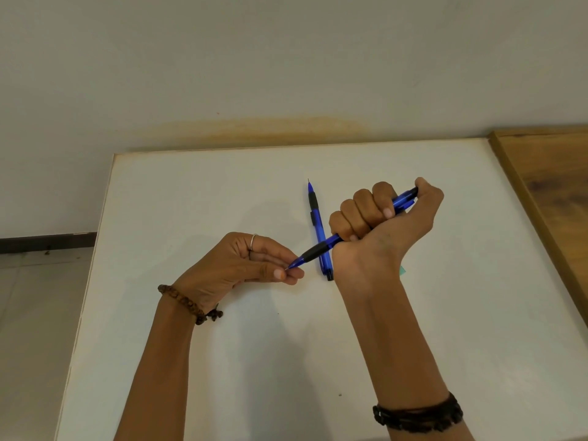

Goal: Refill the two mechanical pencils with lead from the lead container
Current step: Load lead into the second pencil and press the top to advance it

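Observation:
My right hand (378,218) grips a blue mechanical pencil (321,248) in a fist above the table, thumb on its black push button at the upper right. The pencil slants down to the left, its tip at my left hand (248,265). There my thumb and fingertips pinch together right at the tip; a lead between them is too thin to make out. A second blue pencil (315,214) with a black grip lies flat on the white table (191,192), tip pointing away from me, partly crossed by the held pencil. A small green corner (403,270) peeks out behind my right wrist.
The white table ends at a pale wall behind and drops to a tiled floor (38,313) on the left. A wooden surface (553,186) adjoins its right edge. Beaded bracelets sit on both wrists.

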